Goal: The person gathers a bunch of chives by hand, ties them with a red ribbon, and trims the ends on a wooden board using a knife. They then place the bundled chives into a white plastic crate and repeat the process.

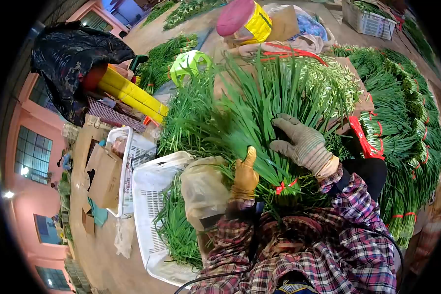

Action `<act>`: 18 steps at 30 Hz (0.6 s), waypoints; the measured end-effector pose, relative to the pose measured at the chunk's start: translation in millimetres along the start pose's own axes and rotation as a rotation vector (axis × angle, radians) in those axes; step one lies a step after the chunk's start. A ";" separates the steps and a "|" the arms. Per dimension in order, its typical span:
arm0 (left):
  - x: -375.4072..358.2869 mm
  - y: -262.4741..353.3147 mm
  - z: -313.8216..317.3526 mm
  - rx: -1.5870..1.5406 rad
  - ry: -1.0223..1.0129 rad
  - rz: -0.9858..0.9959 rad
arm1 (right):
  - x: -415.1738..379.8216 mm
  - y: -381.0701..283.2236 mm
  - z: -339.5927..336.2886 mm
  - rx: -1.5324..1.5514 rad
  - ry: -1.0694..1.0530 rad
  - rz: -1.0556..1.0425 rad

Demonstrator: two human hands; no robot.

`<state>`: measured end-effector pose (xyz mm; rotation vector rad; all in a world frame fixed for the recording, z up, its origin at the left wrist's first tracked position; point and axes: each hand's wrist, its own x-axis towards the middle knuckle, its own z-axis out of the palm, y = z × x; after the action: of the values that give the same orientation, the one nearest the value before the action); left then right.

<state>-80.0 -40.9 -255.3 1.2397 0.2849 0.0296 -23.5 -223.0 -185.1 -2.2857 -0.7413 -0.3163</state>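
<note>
A bunch of long, flat green leaves (267, 115), resembling garlic chives, lies in front of my body. A red tie (285, 186) binds its near end. My right hand (301, 147), in a grey glove, rests against the leaves on the right side with its fingers spread. On the left side is my left hand (245, 174), in a tan glove, thumb pointing up. Its other fingers are hidden behind leaves, and the leaves beside it are blurred. Loose greens (186, 117) lie heaped beyond my left hand.
Left of me stands a white plastic crate (144, 196) holding greens, with a second crate (127, 169) and a cardboard box (104, 176) behind. Red-tied bunches (402, 127) are piled to the right. A green stool (190, 66) and a yellow-sided stool (245, 22) stand farther back.
</note>
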 end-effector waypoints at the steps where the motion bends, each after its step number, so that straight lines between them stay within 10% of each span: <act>1: 7.1 -15.6 -7.5 -0.004 -0.033 0.096 | 3.5 -9.3 -3.3 0.027 -0.011 0.064; 4: 8.8 -7.1 -5.2 0.328 -0.024 0.166 | 8.6 -17.0 -1.3 0.104 0.016 0.069; 8: 11.9 -8.0 1.5 -0.284 0.108 -0.001 | 4.2 -10.4 11.2 0.244 0.196 0.039; 12: 33.7 -57.4 -40.0 0.302 -0.046 0.248 | 2.2 -7.8 0.4 0.362 0.011 0.207; 16: 17.7 -30.6 -25.1 0.778 0.042 0.614 | -10.9 -5.9 -20.8 0.724 0.325 0.280; 18: 23.6 -44.5 -32.3 0.471 0.065 0.363 | -30.7 21.4 -31.1 0.942 0.445 0.518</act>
<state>-70.5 -21.4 -311.1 1.7490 0.1204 0.3321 -36.0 -269.9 -187.2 -1.3539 -0.0083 -0.1605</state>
